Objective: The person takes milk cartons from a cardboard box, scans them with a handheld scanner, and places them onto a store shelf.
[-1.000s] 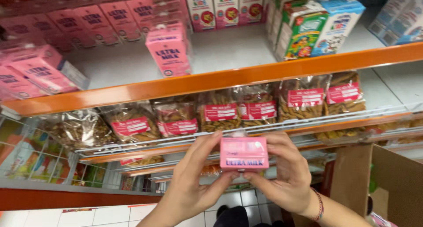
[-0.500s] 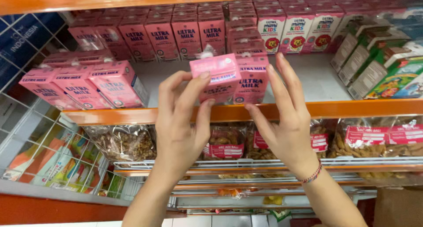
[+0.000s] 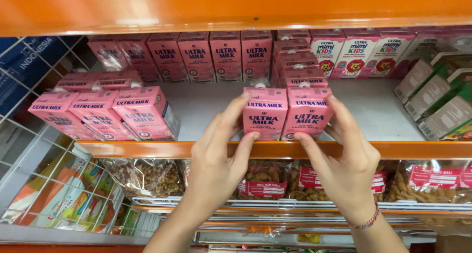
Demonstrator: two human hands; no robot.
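Pink milk carton upright at the front edge of the orange shelf, and my left hand is grasping it: fingers on its left side and top corner, thumb tip on the lower front. Second pink carton stands touching it on the right. My right hand cups that one, fingers spread along its right side, thumb pointing up just below its base. Grip there looks loose; I can't tell whether it's squeezing or only resting against it. A woven bracelet sits on my right wrist.

Left part of the shelf: a group of pink cartons near the front, turned at an angle. A row of pink cartons lines the back wall, and another pink stack runs back behind the two I'm handling. White cartons with a cartoon lion at the back right. Green-and-brown cartons tilted at the far right.

Lower tier: clear bags of brown snacks with red labels on a wire rack. White wire mesh at the left.
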